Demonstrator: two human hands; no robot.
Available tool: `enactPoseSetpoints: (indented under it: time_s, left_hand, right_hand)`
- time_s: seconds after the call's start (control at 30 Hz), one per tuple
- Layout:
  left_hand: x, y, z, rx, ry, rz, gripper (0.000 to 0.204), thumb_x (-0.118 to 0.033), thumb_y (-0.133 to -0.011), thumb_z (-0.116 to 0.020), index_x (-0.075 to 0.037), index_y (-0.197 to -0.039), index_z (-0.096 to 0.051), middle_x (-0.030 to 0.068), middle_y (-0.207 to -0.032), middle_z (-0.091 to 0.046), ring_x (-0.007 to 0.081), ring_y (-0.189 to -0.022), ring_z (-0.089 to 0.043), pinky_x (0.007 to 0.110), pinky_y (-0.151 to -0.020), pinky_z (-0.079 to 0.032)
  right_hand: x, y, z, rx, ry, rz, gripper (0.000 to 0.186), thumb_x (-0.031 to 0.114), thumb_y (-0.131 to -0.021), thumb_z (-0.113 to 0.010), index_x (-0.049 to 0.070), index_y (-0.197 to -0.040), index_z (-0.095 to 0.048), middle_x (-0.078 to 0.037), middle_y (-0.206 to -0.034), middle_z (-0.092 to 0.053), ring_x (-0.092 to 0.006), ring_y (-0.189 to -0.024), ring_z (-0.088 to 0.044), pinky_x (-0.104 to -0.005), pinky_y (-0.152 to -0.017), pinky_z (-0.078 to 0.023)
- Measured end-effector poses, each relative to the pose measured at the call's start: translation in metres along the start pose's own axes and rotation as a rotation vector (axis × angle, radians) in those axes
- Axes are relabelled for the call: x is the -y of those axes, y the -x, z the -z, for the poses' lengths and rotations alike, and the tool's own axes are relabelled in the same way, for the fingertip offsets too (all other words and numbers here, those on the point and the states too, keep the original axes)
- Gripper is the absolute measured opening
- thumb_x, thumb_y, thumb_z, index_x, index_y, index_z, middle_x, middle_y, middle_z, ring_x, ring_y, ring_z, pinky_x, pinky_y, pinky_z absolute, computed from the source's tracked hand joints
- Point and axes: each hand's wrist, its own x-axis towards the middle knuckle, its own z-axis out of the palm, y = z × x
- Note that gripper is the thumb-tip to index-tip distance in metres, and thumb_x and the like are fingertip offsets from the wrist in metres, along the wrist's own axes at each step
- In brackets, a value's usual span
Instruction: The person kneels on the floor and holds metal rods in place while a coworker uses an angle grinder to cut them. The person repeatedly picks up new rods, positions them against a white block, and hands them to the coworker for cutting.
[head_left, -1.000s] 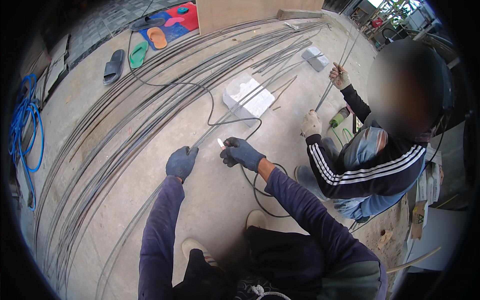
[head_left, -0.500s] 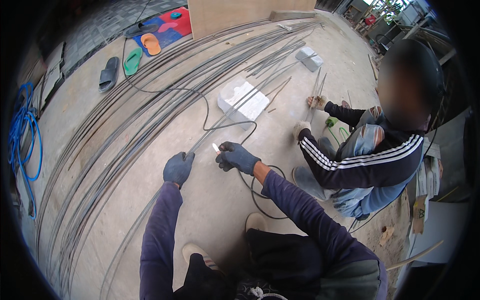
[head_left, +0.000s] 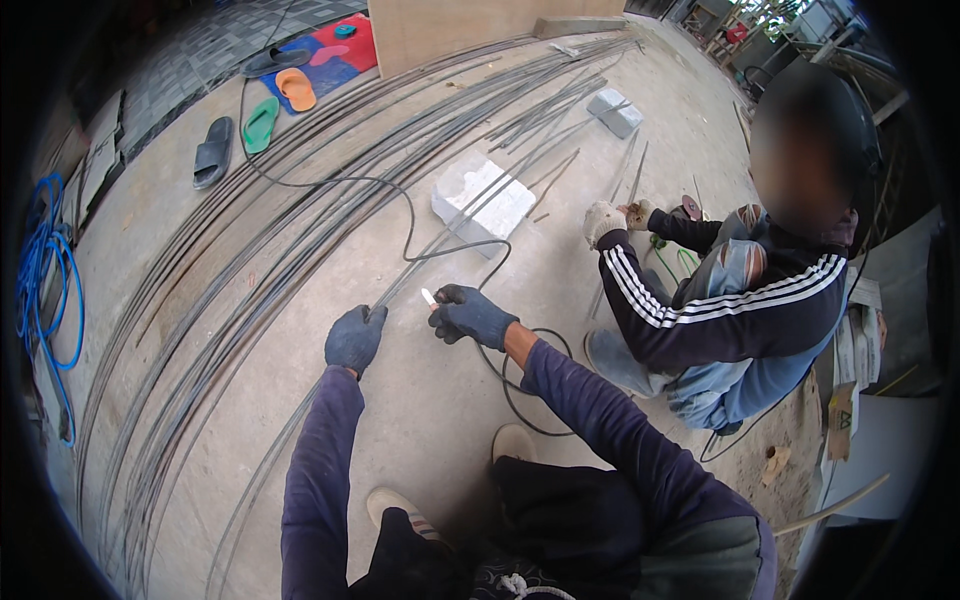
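My left hand (head_left: 353, 338), in a dark glove, is closed round a few thin metal rods (head_left: 397, 284). These rods slant up and away, crossing the top of a white block (head_left: 505, 212), and their near ends run down past my left forearm. To the right of them, my gloved right hand (head_left: 474, 314) pinches a short white-tipped stick (head_left: 429, 297), like a marker or chalk; the fingers cover most of it. That tip points up and left, apart from the rods.
Many long rods (head_left: 230, 300) lie bundled across the floor at left. A black cable (head_left: 457, 252) loops over them and past my right hand. At right, a crouching co-worker's gloved hands (head_left: 605, 222) hold thin rods. A second block (head_left: 622, 120) and slippers (head_left: 261, 125) lie farther off.
The co-worker's hands have come together, and the rods they hold have shifted. Both my hands keep their grip and place.
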Motion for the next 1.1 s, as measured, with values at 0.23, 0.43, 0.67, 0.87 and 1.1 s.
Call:
enactPoseSetpoints:
  time_s: [0.23,0.43,0.67,0.87,1.1]
  left_hand:
    - [-0.002,0.002,0.005,0.049,-0.034,0.031,0.051,-0.051,-0.093,-0.053,-0.003,-0.099,-0.070,0.0222,-0.094,-0.070,0.0392,-0.091,-0.067,0.047,-0.080,-0.050]
    - [-0.002,0.002,0.002,0.035,-0.027,0.034,0.051,-0.051,-0.093,-0.054,-0.003,-0.100,-0.070,0.0219,-0.096,-0.070,0.0391,-0.093,-0.067,0.047,-0.081,-0.050]
    - [-0.001,0.002,0.001,0.019,-0.025,0.022,0.050,-0.050,-0.093,-0.054,-0.003,-0.102,-0.070,0.0215,-0.097,-0.070,0.0388,-0.094,-0.067,0.047,-0.081,-0.050]
    - [-0.004,0.002,0.001,0.034,-0.013,0.022,0.050,-0.051,-0.093,-0.055,-0.003,-0.099,-0.070,0.0216,-0.095,-0.070,0.0386,-0.091,-0.067,0.047,-0.080,-0.050]
    - [0.002,0.000,-0.001,-0.017,-0.001,-0.001,0.050,-0.050,-0.092,-0.055,-0.001,-0.092,-0.070,0.0224,-0.086,-0.069,0.0385,-0.082,-0.067,0.047,-0.073,-0.048]
  right_hand:
    - [0.002,0.002,-0.003,0.005,-0.013,0.008,0.032,0.018,-0.094,-0.065,0.001,-0.117,-0.050,-0.008,-0.087,-0.064,-0.0178,-0.071,-0.067,-0.0305,-0.062,-0.057]
    - [0.000,0.000,-0.001,0.001,0.006,0.001,0.031,0.019,-0.094,-0.065,0.002,-0.116,-0.050,-0.008,-0.087,-0.064,-0.0176,-0.071,-0.067,-0.0299,-0.061,-0.057]
    - [-0.004,0.000,-0.001,-0.006,-0.034,0.013,0.033,0.017,-0.094,-0.064,0.001,-0.120,-0.050,-0.008,-0.088,-0.065,-0.0177,-0.070,-0.066,-0.0307,-0.060,-0.056]
    - [0.001,0.003,-0.002,-0.019,-0.045,-0.007,0.034,0.016,-0.094,-0.064,0.001,-0.120,-0.050,-0.008,-0.086,-0.064,-0.0173,-0.069,-0.065,-0.0304,-0.060,-0.055]
    - [0.009,0.005,-0.007,-0.011,-0.077,-0.031,0.028,0.012,-0.094,-0.064,0.002,-0.114,-0.049,-0.005,-0.081,-0.058,-0.0151,-0.067,-0.061,-0.0285,-0.057,-0.052]
